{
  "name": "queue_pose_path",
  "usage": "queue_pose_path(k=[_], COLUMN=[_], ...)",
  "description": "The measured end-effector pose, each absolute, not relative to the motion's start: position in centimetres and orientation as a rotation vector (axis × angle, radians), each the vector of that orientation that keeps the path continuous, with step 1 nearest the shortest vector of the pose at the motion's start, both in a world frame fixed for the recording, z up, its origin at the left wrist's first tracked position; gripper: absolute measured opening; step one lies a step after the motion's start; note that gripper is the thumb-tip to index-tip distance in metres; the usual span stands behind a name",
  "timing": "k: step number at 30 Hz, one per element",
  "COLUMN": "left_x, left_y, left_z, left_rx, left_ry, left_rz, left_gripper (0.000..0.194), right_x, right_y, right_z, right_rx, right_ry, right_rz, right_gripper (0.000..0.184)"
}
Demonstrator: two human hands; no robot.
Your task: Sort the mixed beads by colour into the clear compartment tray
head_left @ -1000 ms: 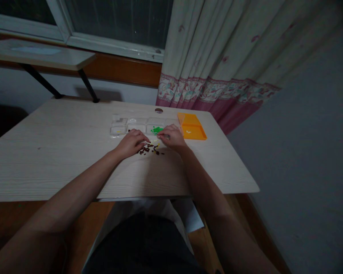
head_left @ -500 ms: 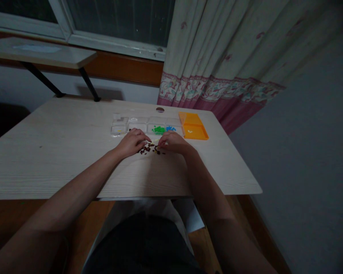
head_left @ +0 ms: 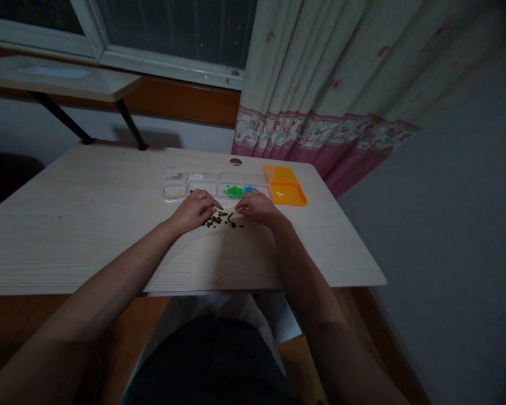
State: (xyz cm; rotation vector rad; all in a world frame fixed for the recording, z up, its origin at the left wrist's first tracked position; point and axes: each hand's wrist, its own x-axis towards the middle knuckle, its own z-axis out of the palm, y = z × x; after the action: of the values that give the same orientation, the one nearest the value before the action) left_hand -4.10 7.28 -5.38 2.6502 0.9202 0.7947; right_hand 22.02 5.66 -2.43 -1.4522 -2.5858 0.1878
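Small dark brown pieces (head_left: 213, 221) lie in a loose pile on the table, with a few yellow bits among them. My left hand (head_left: 197, 209) rests on the table at the pile's left side, fingers stretched and thumb apart, holding nothing I can see. On the other side, my right hand (head_left: 257, 207) has its fingertips pinched together over the pile's right edge. A small yellow piece (head_left: 235, 212) shows at those fingertips. Just behind the hands stand clear plastic boxes (head_left: 202, 185); in them are green pieces (head_left: 235, 192) and blue pieces (head_left: 251, 189), partly covered by my right hand.
An open orange case (head_left: 293, 194) with a few pale bits sits right of the clear boxes. A round grommet (head_left: 235, 162) is set near the back edge of the pale wooden table (head_left: 109, 225). A raised shelf (head_left: 88, 84) stands at back left; a curtain (head_left: 320, 101) hangs behind.
My right hand has lifted slightly away from the pile, and a yellow piece now shows at its fingertips. My left hand has stayed in place.
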Motion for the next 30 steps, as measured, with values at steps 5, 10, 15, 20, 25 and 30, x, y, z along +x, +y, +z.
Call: queue_pose_path(k=[5,10,15,20,25,30], left_x=[-4.14,-4.19,-4.14,-4.05,-3.99,-3.98], left_y=[7.28,7.44,7.26,7.12,7.09,6.95], left_z=[-5.46,-5.61,-5.46,-5.33,-5.24,-5.11], left_rx=[2.652,2.652,2.651,2.644,2.647,2.633], left_ry=[0.917,0.915,0.916,0.925,0.911,0.910], left_rz=[0.800,0.802,0.802,0.797,0.799,0.797], left_gripper=[0.024,0.024,0.024,0.023,0.023,0.023], right_x=[21.96,21.88,21.70,21.60,21.99,22.37], right_y=[5.79,5.90,5.81,5.88,6.02,6.18], right_z=[-2.58,-2.72,-2.57,-2.39,-2.75,-3.34], right_rx=[-1.429,-1.430,-1.419,-1.430,-1.379,-1.340], right_ry=[-2.576,-2.570,-2.558,-2.548,-2.545,-2.551], right_rz=[0.164,0.170,0.206,0.203,0.228,0.272], right_gripper=[0.021,0.019,0.018,0.019,0.020,0.022])
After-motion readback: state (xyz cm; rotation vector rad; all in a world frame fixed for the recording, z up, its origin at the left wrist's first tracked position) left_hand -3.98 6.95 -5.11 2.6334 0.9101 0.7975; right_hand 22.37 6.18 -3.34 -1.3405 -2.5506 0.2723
